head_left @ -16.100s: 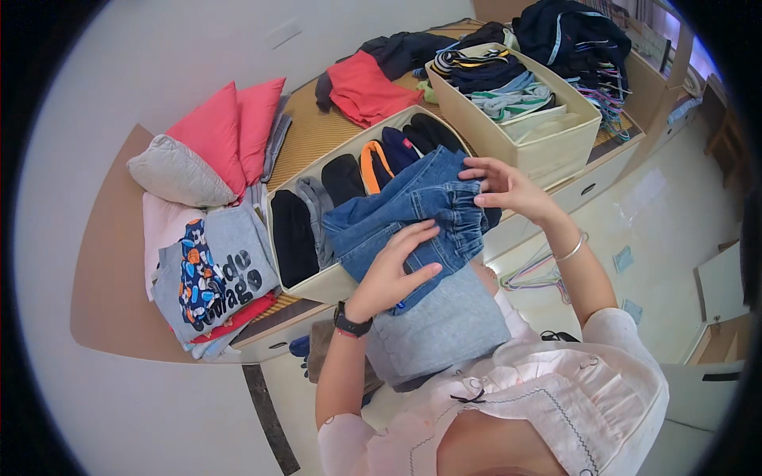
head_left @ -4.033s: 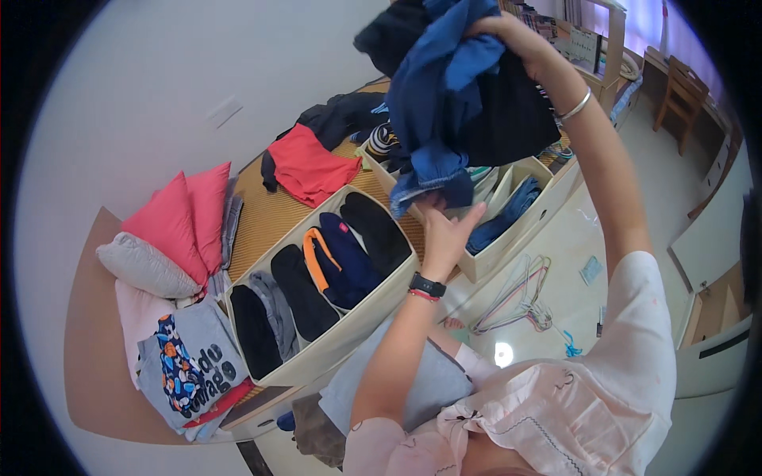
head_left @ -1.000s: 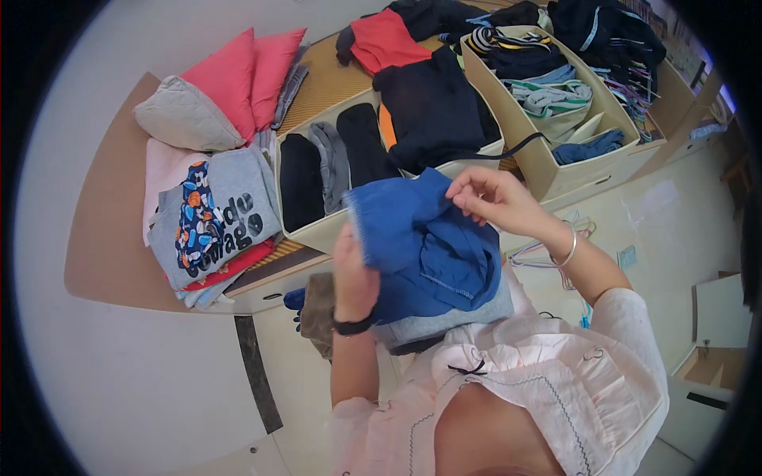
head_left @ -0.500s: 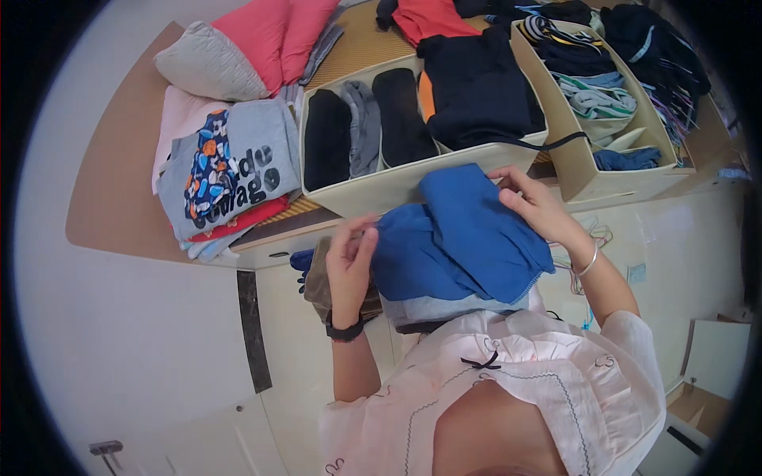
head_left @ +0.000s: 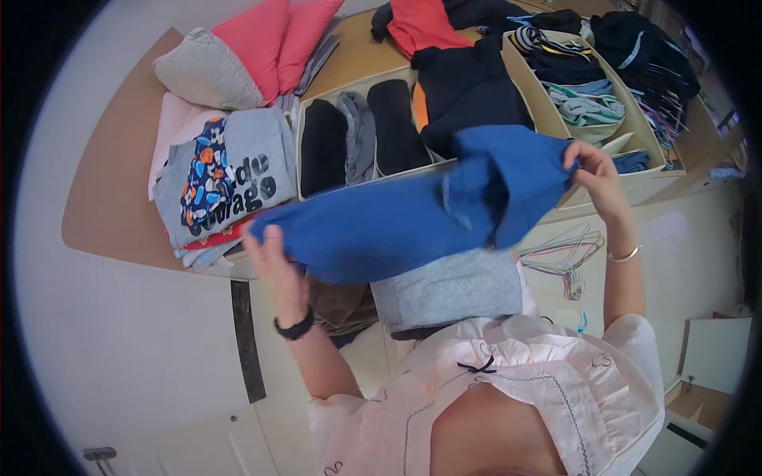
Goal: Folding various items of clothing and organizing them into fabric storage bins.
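A blue cloth garment is stretched sideways in front of me, its kind unclear from this side. My left hand is closed on its left end, thumb on top. My right hand pinches the far right corner, where the cloth hangs in a loose fold. Below the garment, a folded light grey cloth lies on my lap. The cream fabric box behind it holds rolled black and grey clothes and a folded black garment with an orange strip. The garment covers most of that box's front.
A second cream box with clothes stands at right. To the left lie a grey printed shirt on a pile and red and grey pillows. Hangers lie on the floor at right; brown cloth sits beside my lap.
The blue garment, folded over my lap before, is now lifted and spread wide. My left hand has moved left, my right hand right and slightly up, uncovering the grey cloth.
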The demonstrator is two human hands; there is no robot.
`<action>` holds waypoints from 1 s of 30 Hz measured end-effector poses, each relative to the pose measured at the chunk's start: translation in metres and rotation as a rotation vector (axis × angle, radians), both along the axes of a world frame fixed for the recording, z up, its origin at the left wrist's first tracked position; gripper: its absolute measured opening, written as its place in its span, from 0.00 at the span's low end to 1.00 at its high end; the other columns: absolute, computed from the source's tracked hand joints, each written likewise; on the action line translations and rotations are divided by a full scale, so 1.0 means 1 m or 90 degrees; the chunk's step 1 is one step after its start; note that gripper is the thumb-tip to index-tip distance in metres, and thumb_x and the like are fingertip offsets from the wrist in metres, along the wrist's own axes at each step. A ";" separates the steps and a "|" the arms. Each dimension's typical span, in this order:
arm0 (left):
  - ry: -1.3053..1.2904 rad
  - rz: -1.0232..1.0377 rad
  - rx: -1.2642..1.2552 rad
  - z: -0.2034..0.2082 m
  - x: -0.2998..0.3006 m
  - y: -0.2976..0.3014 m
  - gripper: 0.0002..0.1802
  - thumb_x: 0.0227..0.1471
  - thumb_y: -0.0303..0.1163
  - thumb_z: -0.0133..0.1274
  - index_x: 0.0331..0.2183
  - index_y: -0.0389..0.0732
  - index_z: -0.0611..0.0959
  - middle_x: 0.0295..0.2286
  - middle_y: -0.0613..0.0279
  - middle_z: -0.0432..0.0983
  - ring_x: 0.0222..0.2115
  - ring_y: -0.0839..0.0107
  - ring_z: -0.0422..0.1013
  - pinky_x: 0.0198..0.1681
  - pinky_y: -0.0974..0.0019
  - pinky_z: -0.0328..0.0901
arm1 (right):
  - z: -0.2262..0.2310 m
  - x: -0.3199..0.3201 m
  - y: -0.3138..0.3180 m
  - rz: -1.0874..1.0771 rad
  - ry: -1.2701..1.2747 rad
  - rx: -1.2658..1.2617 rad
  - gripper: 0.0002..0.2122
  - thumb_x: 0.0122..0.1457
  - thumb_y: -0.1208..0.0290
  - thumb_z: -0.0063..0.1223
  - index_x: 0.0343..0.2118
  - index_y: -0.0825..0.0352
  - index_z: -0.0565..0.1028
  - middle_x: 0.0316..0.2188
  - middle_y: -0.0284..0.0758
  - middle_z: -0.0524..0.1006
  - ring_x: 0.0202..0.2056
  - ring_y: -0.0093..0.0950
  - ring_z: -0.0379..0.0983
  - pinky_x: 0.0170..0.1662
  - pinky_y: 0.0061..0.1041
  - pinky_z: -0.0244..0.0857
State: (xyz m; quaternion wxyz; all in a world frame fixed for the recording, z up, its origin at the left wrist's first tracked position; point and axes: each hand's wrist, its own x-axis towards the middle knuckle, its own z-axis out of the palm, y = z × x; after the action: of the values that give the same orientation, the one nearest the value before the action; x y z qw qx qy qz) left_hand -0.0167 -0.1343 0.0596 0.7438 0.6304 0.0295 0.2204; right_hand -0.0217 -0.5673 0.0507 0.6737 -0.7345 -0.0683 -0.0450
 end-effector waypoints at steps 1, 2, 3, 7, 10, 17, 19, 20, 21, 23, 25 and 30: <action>-0.068 0.009 -0.021 0.016 0.005 0.001 0.18 0.57 0.33 0.46 0.47 0.36 0.66 0.40 0.58 0.68 0.40 0.72 0.65 0.46 0.69 0.60 | -0.001 -0.002 -0.011 -0.036 -0.010 0.026 0.08 0.40 0.86 0.41 0.22 0.67 0.70 0.24 0.24 0.68 0.28 0.14 0.62 0.31 0.11 0.54; -0.129 0.036 0.084 0.032 0.010 0.009 0.16 0.57 0.33 0.46 0.45 0.37 0.67 0.40 0.59 0.67 0.40 0.72 0.65 0.47 0.69 0.58 | -0.001 -0.004 -0.017 -0.034 0.003 0.036 0.07 0.41 0.86 0.41 0.22 0.67 0.69 0.24 0.24 0.67 0.28 0.14 0.63 0.31 0.11 0.54; -0.156 0.058 0.195 0.052 0.010 0.010 0.14 0.57 0.31 0.45 0.45 0.37 0.68 0.40 0.60 0.67 0.40 0.72 0.65 0.48 0.70 0.57 | -0.001 -0.006 -0.022 -0.035 0.017 0.045 0.07 0.41 0.86 0.41 0.22 0.67 0.69 0.23 0.24 0.67 0.28 0.15 0.63 0.31 0.11 0.54; -0.314 -0.041 0.237 0.114 0.029 -0.002 0.12 0.56 0.27 0.48 0.43 0.37 0.70 0.37 0.61 0.70 0.38 0.75 0.66 0.45 0.73 0.59 | -0.006 -0.006 -0.036 -0.086 -0.030 -0.194 0.05 0.45 0.85 0.42 0.22 0.68 0.69 0.22 0.25 0.67 0.26 0.17 0.64 0.29 0.16 0.57; -0.357 -0.094 0.309 0.150 0.036 -0.026 0.11 0.54 0.25 0.50 0.41 0.36 0.72 0.35 0.62 0.73 0.35 0.78 0.68 0.42 0.75 0.61 | -0.002 -0.009 -0.019 -0.216 -0.085 -0.465 0.03 0.47 0.83 0.43 0.22 0.70 0.69 0.23 0.28 0.69 0.24 0.19 0.65 0.27 0.21 0.59; -0.432 -0.209 0.444 0.188 0.029 -0.050 0.13 0.52 0.24 0.53 0.41 0.36 0.74 0.33 0.64 0.74 0.35 0.80 0.68 0.40 0.77 0.61 | 0.033 0.009 0.077 0.055 -0.271 -0.223 0.15 0.54 0.70 0.52 0.45 0.68 0.70 0.40 0.35 0.74 0.42 0.26 0.71 0.45 0.23 0.63; -0.429 -0.223 0.396 0.196 0.020 -0.057 0.13 0.51 0.24 0.53 0.41 0.36 0.74 0.33 0.64 0.74 0.35 0.79 0.68 0.41 0.77 0.60 | 0.041 0.018 0.103 0.099 -0.365 -0.166 0.24 0.53 0.67 0.55 0.53 0.66 0.63 0.45 0.38 0.73 0.48 0.29 0.68 0.52 0.27 0.59; -0.442 -0.223 0.396 0.198 0.018 -0.056 0.13 0.51 0.24 0.53 0.41 0.36 0.74 0.33 0.64 0.74 0.35 0.79 0.68 0.41 0.77 0.60 | 0.045 0.023 0.114 0.130 -0.398 -0.136 0.29 0.52 0.65 0.57 0.56 0.65 0.60 0.47 0.40 0.71 0.50 0.30 0.67 0.55 0.29 0.56; -0.454 -0.223 0.397 0.201 0.017 -0.051 0.14 0.51 0.24 0.53 0.42 0.36 0.74 0.34 0.64 0.74 0.35 0.79 0.68 0.42 0.77 0.60 | 0.050 0.026 0.125 0.195 -0.400 -0.097 0.31 0.51 0.66 0.58 0.57 0.65 0.58 0.46 0.39 0.72 0.50 0.30 0.67 0.55 0.29 0.55; -0.459 -0.223 0.408 0.207 0.016 -0.044 0.14 0.52 0.25 0.53 0.42 0.38 0.74 0.34 0.62 0.75 0.35 0.78 0.69 0.42 0.77 0.61 | 0.064 0.027 0.139 0.332 -0.338 -0.045 0.32 0.49 0.67 0.61 0.56 0.66 0.58 0.45 0.38 0.72 0.48 0.29 0.67 0.54 0.29 0.55; -0.449 -0.089 0.385 0.215 0.017 -0.023 0.13 0.53 0.26 0.51 0.43 0.39 0.74 0.37 0.59 0.75 0.37 0.76 0.71 0.43 0.73 0.64 | 0.073 0.026 0.153 0.394 -0.353 -0.061 0.27 0.49 0.69 0.59 0.52 0.66 0.61 0.39 0.38 0.74 0.41 0.26 0.70 0.47 0.27 0.61; -0.465 0.047 0.363 0.247 0.030 0.011 0.09 0.54 0.28 0.51 0.39 0.39 0.76 0.37 0.57 0.76 0.35 0.75 0.72 0.40 0.74 0.66 | 0.059 0.038 0.124 0.251 -0.347 -0.089 0.13 0.51 0.74 0.52 0.40 0.67 0.67 0.31 0.35 0.75 0.32 0.24 0.71 0.39 0.22 0.64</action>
State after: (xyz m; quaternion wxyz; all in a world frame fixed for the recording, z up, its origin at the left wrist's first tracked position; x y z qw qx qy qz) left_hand 0.0133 -0.1233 0.3068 0.4941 0.6894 -0.2733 0.4537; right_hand 0.0160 -0.4431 0.1100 0.5747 -0.7123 -0.3894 -0.1037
